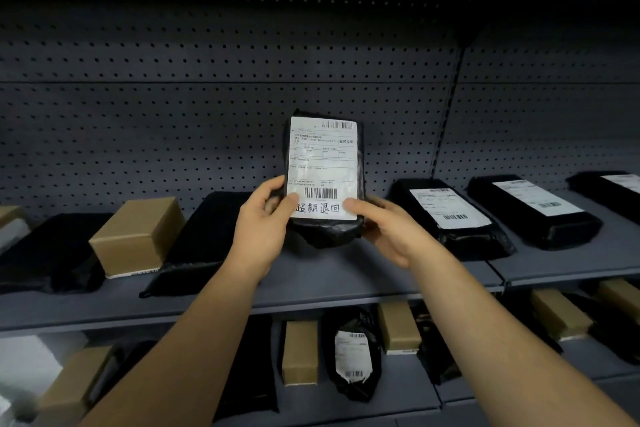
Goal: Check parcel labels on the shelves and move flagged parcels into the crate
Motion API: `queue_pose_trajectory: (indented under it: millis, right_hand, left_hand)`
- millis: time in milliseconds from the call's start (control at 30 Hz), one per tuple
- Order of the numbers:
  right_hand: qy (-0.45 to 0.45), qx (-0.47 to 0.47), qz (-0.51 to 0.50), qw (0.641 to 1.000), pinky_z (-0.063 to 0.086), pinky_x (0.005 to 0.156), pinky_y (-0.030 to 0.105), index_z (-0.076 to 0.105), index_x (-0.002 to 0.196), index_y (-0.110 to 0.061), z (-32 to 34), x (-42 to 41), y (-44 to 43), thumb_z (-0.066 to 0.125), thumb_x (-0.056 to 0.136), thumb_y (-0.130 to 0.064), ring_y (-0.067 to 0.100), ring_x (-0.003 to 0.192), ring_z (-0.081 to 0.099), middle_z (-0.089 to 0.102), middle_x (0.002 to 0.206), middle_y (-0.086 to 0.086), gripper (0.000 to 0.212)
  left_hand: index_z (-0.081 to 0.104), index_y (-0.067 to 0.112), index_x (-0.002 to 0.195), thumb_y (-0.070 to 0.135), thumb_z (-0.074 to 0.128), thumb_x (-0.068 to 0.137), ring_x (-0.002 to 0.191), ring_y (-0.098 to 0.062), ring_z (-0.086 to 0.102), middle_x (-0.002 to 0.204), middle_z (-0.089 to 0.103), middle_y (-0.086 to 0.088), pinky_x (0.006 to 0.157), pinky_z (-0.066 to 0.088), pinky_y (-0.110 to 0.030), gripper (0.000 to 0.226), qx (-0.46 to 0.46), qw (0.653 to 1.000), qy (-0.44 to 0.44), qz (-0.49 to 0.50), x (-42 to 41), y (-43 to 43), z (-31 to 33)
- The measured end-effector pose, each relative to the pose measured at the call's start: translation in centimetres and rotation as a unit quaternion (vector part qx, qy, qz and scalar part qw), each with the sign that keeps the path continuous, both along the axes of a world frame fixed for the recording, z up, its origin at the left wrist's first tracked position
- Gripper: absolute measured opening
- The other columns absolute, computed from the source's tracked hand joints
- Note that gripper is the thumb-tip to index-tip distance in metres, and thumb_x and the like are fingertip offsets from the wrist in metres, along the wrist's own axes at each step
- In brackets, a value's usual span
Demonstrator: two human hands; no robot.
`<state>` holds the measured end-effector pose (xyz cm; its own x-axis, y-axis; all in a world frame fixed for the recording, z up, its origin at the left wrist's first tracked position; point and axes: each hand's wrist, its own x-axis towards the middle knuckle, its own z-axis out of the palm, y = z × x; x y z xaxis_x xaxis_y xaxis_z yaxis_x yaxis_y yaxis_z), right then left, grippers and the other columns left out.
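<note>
A person holds a black parcel [325,234] upright at the centre of the view, lifted clear of the grey shelf [346,274], with its white label [322,163] turned square to the eye so that it can be read. The left hand [266,222] grips the lower edge from 9 o'clock and the right hand [388,229] from 3 o'clock. Both thumbs are pressed on the label's bottom corners and the fingers are curled behind the wrapping.

Across the foot of the label, under a barcode, four handwritten characters appear to read 超期退回, likely the flag that marks this parcel for removal. The printed lines above are too small to make out, apart from a second barcode at the top.

At 3 o'clock two labelled black parcels [450,215] lie flat on the same shelf, face up. At 9 o'clock sits a brown cardboard box [138,236], and at 6 o'clock a further labelled parcel [353,357] rests on the shelf below. The crate is not in view.
</note>
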<state>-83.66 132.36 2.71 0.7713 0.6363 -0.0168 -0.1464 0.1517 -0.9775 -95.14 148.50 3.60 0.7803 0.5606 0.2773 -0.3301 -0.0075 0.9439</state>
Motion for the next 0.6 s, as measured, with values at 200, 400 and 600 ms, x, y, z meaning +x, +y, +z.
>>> queue_pose_trajectory:
  millis: [200, 400, 600]
  right_hand:
    - [0.012, -0.057, 0.012, 0.998, 0.055, 0.081, 0.032, 0.071, 0.11, -0.014, 0.1, -1.7, -0.7, 0.076, 0.069, -0.03, 0.02, 0.091, 0.068, 0.075, 0.107, 0.007, 0.044]
    - [0.005, 0.012, -0.103, 0.995, 0.048, 0.095, 0.038, 0.062, 0.127, -0.003, -0.2, -2.0, -2.6, 0.084, 0.061, -0.028, 0.027, 0.102, 0.06, 0.071, 0.118, 0.011, 0.073]
    - [-0.034, 0.004, -0.143, 0.989, 0.045, 0.065, 0.026, 0.063, 0.119, -0.004, 0.1, -3.0, -6.6, 0.078, 0.075, -0.024, 0.018, 0.082, 0.066, 0.075, 0.103, 0.009, 0.05]
  left_hand:
    - [0.062, 0.032, 0.112, 0.011, 0.059, 0.096, 0.108, 0.0, 0.063, 0.11, 0.069, 0.014, 0.088, 0.048, -0.014, 0.026, 0.084, 0.995, 0.005, -0.05, -1.0, 1.7, -0.3]
    - [0.058, 0.023, 0.129, 0.037, 0.066, 0.089, 0.124, 0.0, 0.046, 0.131, 0.051, 0.016, 0.105, 0.032, -0.012, 0.043, 0.368, 0.929, 0.023, -0.014, -1.3, 3.4, -1.6]
    - [0.054, 0.022, 0.135, 0.044, 0.066, 0.088, 0.133, -0.007, 0.039, 0.138, 0.047, 0.012, 0.112, 0.029, -0.026, 0.053, 0.446, 0.894, 0.027, -0.047, -0.9, 1.1, -1.2]
